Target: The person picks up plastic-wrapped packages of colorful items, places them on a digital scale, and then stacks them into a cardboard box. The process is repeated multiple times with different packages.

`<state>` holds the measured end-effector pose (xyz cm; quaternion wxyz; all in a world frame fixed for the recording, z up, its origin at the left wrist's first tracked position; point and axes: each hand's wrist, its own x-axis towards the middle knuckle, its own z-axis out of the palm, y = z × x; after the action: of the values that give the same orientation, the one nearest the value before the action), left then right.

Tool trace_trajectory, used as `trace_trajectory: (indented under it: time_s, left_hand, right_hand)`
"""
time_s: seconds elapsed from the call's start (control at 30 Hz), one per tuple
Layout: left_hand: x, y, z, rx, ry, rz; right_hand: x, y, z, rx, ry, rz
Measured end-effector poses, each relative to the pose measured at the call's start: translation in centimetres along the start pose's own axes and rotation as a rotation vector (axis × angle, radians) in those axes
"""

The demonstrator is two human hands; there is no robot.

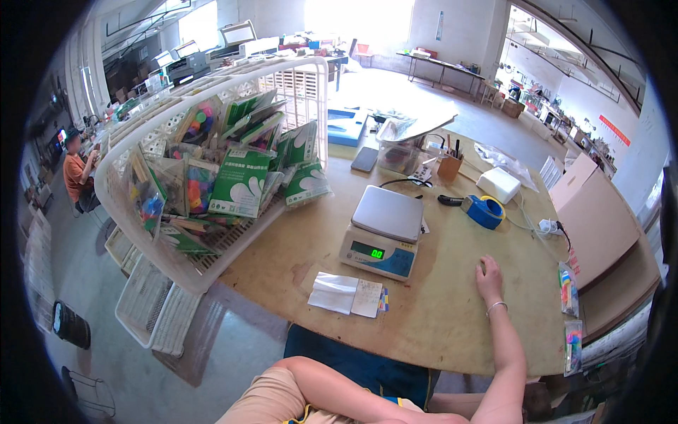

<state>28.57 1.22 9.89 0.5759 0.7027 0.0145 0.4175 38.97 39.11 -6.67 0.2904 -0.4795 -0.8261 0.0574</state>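
My right hand [488, 276] rests on the tabletop, loosely bent, with nothing visible in it and a bracelet [497, 306] at the wrist. My left forearm crosses low over my lap; the left hand is out of view. Left of my right hand stands a digital scale [387, 214] with a bare steel pan and a lit green zero reading. Papers with handwriting [347, 294] lie before the scale. Blue tape rolls [483, 212] and a black-handled cutter [450, 200] lie beyond my hand. A white plastic basket [212, 281], tipped toward me, holds several clear bags with green cards [239, 182] and colourful craft pieces.
Two filled bags [568, 290] lie at the table's right edge beside a cardboard box [598, 212]. A phone [364, 159], a plastic bin [398, 151] and a wooden pen holder [450, 165] stand farther back. Empty baskets [153, 307] sit on the floor. A person [79, 172] sits far left.
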Motion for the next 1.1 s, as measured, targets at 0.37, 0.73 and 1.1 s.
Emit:
trace_trajectory:
  time_s: [0.37, 0.73, 1.1]
  left_hand:
    - [-2.0, 2.2, -0.3, 0.005, -0.107, 0.058]
    - [-17.1, 5.6, -9.2, 0.839, 0.256, -0.393]
    - [-27.6, 13.9, -20.6, 1.912, 0.672, -0.251]
  right_hand:
    - [5.6, -18.9, -7.5, 0.822, 0.251, -0.234]
    - [-21.1, -49.2, -15.7, 1.572, -0.889, -1.390]
    - [-20.2, -46.2, -13.5, 1.818, -1.947, -1.234]
